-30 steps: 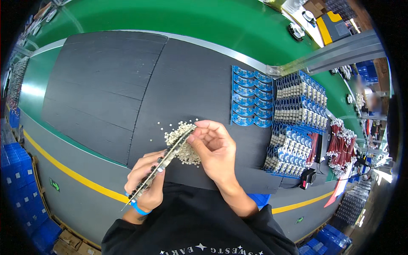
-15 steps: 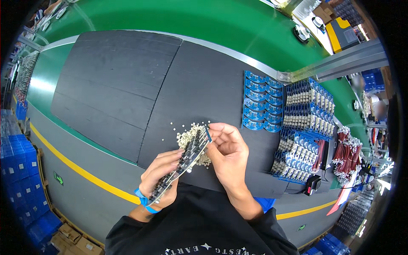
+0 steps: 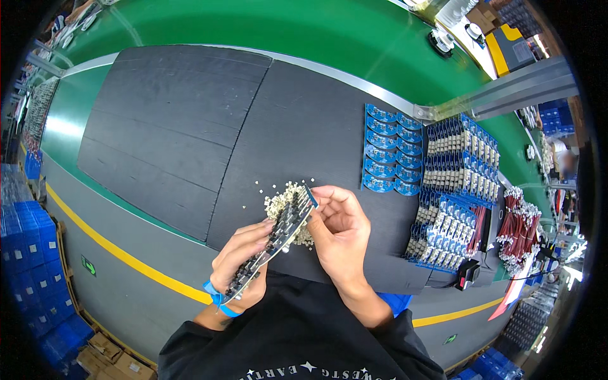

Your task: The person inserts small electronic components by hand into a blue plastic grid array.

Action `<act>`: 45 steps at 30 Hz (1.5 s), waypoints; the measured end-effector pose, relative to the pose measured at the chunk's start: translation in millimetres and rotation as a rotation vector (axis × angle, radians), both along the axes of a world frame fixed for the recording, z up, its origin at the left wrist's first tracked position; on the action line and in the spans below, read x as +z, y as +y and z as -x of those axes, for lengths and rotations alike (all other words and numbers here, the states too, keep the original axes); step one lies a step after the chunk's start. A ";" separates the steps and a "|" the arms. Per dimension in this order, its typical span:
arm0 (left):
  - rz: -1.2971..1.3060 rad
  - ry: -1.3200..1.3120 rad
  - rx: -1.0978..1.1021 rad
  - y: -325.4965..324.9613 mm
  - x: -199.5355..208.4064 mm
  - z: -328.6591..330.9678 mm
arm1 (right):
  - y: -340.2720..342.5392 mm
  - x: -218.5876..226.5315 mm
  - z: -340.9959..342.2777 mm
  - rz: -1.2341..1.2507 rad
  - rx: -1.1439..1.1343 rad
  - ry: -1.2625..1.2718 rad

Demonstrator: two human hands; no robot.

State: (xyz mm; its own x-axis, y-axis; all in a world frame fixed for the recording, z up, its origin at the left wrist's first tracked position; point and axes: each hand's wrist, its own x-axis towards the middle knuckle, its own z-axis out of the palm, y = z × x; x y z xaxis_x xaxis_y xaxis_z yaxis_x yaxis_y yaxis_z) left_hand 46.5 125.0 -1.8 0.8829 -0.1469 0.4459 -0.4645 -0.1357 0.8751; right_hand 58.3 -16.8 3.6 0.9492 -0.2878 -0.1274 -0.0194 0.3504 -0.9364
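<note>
My left hand is closed around a circuit board panel, held tilted on its edge in front of my chest. Rows of small dark and pale parts line the face of the panel. My right hand grips its upper right end between thumb and index finger, the other fingers curled. Whether a small part is also pinched there I cannot make out. Behind and below the panel lies a heap of small cream-coloured connectors, partly hidden by panel and hands, with a few scattered loose to its left.
Flat blue circuit boards lie in two columns on the black mat. To their right stand stacks of blue boards fitted with cream connectors. Bundles of dark red wires lie farther right. A metal post crosses the far right.
Both hands and the panel keep nearly the same pose. The whole view has shifted very slightly.
</note>
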 end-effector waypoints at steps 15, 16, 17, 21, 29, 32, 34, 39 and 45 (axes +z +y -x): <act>-0.172 0.186 0.243 15.2 -17.4 25.4 | 0.8 -2.6 0.1 -0.002 0.154 -0.034; -0.159 0.184 0.221 13.7 -19.0 26.6 | 0.4 -1.7 0.2 0.010 0.150 -0.026; -0.132 0.221 0.267 11.7 -20.7 27.3 | -0.6 -1.6 0.5 0.022 0.147 -0.017; -0.121 0.127 0.257 16.1 -28.8 26.0 | -0.6 -2.7 -0.3 0.062 0.139 -0.017; -0.087 0.069 0.240 12.8 -20.9 23.4 | -0.5 3.7 0.9 0.248 0.117 -0.101; -0.111 0.024 0.102 -1.2 0.3 3.2 | -2.4 -8.5 -1.6 0.221 0.064 -0.065; -0.084 0.102 0.062 0.5 2.0 2.8 | -5.0 -8.7 -1.1 0.207 0.044 -0.050; -0.051 0.115 0.080 1.1 2.4 4.8 | -1.4 -1.1 -3.5 0.125 0.046 -0.045; -0.013 0.088 0.070 -0.2 1.4 2.4 | 0.6 -0.8 -5.4 0.076 0.056 -0.019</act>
State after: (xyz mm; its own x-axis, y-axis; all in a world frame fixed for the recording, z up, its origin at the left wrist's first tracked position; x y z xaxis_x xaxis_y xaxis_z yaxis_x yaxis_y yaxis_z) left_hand 44.0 124.8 -0.5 0.9270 -0.0886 0.3644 -0.3747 -0.1769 0.9101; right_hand 63.7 -16.2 2.8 0.9660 -0.2427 -0.0892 -0.0190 0.2773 -0.9606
